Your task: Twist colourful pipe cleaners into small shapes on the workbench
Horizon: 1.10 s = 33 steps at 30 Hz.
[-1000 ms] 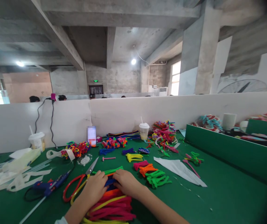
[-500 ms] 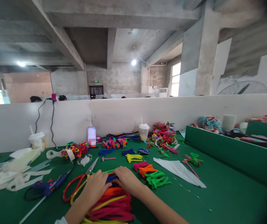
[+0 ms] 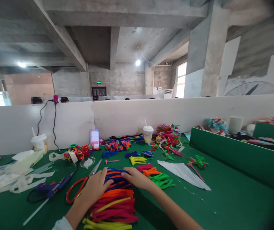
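Note:
A stack of fuzzy pipe cleaners (image 3: 117,203) lies crosswise in front of me, in blue, orange, pink-red and yellow bands. My left hand (image 3: 96,182) is closed around the left ends of the blue and orange ones at the far side of the stack, thumb on top. Opposite it, my right hand (image 3: 136,177) has its fingers curled over the right ends of the same strands. Its fingertips are partly hidden. Red-handled scissors (image 3: 76,190) lie beside my left hand, partly under the wrist, with the blades pointing away.
To the left are a blue glue gun (image 3: 50,189) and white strips (image 3: 23,183). Small bundles in yellow (image 3: 137,160), orange (image 3: 152,172) and green (image 3: 163,181) lie beyond my right hand, near a white sheet (image 3: 183,173). Lidded cups (image 3: 148,134) stand by the partition (image 3: 132,111).
My hands have moved apart, toward the two ends of the blue and orange pipe cleaners. More of these strands now show between them.

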Motion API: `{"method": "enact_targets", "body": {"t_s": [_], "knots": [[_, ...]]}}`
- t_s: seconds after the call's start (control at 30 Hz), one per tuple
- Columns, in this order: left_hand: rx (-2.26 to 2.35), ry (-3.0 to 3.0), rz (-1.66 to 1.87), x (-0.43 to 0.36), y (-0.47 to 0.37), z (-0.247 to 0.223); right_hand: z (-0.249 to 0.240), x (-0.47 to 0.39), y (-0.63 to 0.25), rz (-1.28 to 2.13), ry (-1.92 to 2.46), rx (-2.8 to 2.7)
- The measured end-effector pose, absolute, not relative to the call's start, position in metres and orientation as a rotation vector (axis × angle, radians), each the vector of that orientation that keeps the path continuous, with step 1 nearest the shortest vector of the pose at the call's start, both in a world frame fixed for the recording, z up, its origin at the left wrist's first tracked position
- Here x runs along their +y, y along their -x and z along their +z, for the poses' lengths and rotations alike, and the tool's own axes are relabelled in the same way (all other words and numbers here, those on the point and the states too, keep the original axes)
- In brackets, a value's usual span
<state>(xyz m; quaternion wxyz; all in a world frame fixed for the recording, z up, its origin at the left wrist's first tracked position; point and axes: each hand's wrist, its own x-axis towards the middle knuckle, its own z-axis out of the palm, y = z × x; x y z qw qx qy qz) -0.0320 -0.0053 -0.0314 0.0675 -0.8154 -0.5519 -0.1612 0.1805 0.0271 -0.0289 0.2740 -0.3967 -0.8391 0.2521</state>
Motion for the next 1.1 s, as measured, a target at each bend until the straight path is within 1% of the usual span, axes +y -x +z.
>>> {"method": "enact_targets", "body": {"t_s": [0.1, 0.23, 0.33, 0.47, 0.73, 0.8, 0.87, 0.97, 1.1], "knots": [[-1.712, 2.528, -0.755, -0.005, 0.031, -0.036, -0.031, 0.028, -0.181, 0.926, 1.008, -2.201], [-1.726, 2.532, -1.195, -0.009, 0.027, -0.029, -0.031, 0.024, -0.178, 1.262, 0.885, -2.073], [-1.804, 2.539, -1.409, -0.011, 0.025, -0.022, -0.028, 0.019, -0.175, 1.444, 0.866, -1.967], [-1.876, 2.569, -1.567, -0.01, 0.025, -0.024, -0.027, 0.015, -0.172, 1.455, 0.868, -1.898], [-1.784, 2.487, -1.886, -0.005, 0.026, -0.035, -0.04, 0.021, -0.169, 1.341, 0.914, -1.826], [-1.788, 2.473, -1.858, -0.006, 0.027, -0.033, -0.042, 0.022, -0.168, 1.356, 0.949, -1.769], [-1.84, 2.481, -1.739, -0.008, 0.027, -0.032, -0.043, 0.023, -0.167, 1.357, 0.977, -1.712], [-1.879, 2.477, -1.449, -0.011, 0.029, -0.03, -0.045, 0.024, -0.166, 1.32, 0.995, -1.688], [-1.766, 2.441, -1.066, -0.013, 0.031, -0.03, -0.048, 0.026, -0.167, 1.164, 1.003, -1.765]]}}
